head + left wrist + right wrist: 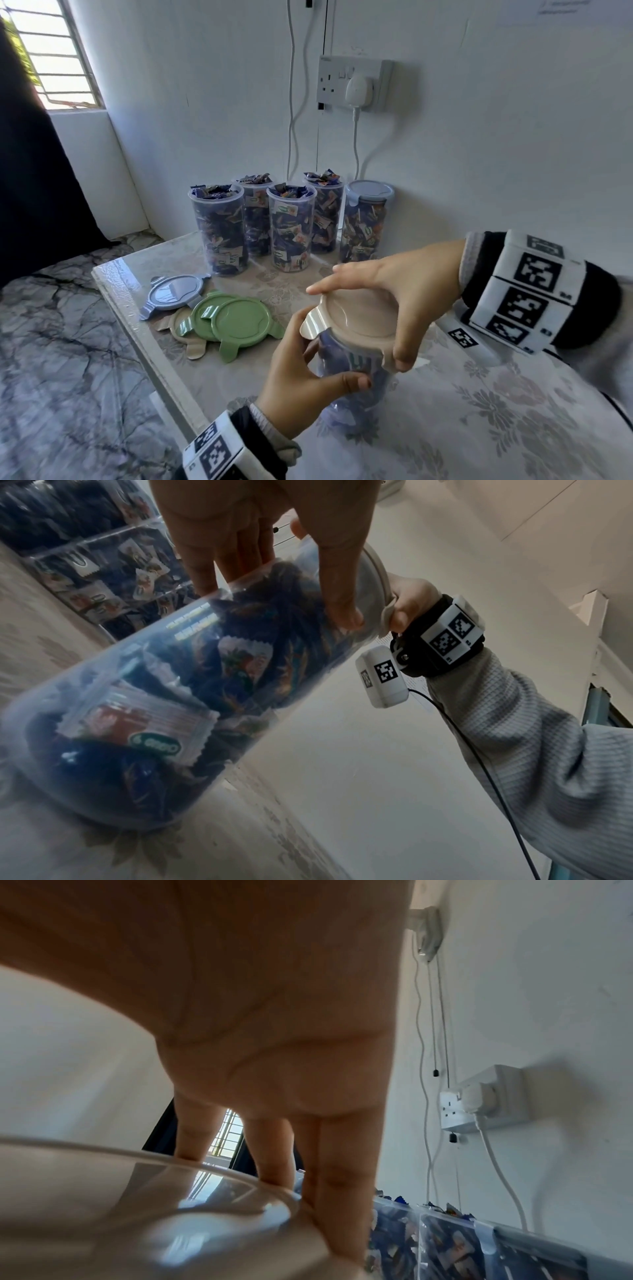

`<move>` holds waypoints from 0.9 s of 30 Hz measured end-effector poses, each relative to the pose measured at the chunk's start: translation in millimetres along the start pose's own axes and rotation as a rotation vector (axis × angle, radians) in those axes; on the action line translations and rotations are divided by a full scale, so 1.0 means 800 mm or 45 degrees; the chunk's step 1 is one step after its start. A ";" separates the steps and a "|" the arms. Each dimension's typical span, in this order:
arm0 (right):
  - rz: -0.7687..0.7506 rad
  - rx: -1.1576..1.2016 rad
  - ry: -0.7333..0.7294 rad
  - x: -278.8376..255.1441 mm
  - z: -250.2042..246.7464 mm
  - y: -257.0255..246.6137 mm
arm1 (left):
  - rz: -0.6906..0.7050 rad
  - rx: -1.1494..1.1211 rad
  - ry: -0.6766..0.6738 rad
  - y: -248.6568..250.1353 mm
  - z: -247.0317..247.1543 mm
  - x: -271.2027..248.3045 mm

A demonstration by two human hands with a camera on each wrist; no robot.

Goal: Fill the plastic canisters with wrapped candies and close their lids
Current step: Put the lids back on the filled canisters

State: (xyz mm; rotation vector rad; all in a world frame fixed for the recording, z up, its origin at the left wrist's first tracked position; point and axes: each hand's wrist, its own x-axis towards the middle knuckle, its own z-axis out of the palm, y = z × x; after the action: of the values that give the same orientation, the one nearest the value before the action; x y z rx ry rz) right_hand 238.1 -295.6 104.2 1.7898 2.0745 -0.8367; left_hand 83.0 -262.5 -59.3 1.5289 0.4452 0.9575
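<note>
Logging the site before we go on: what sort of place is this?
Probably a room in a home, not a workshop: a small table under a floral cloth, a wall socket with a plugged-in charger, and a barred window with a dark curtain.

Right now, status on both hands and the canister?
Left hand grips canister. Right hand holds beige lid on its top. Four canisters still unlidded. Nothing blocking.

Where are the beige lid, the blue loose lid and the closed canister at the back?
Beige lid [359,313], head view: on its flat top, between the hands.
Blue loose lid [174,293], head view: centre of its disc, on the table.
Closed canister [364,229], head view: clear wall, rightmost in the back row.
</note>
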 end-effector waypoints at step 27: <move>0.535 -0.430 0.320 -0.031 0.022 -0.022 | 0.075 0.244 -0.026 0.007 0.018 -0.017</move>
State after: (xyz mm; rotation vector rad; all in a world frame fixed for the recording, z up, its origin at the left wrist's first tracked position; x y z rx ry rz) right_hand 222.9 -327.0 107.9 2.0982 1.7356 -0.1454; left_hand 85.2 -282.8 -57.7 1.7312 0.4912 0.9658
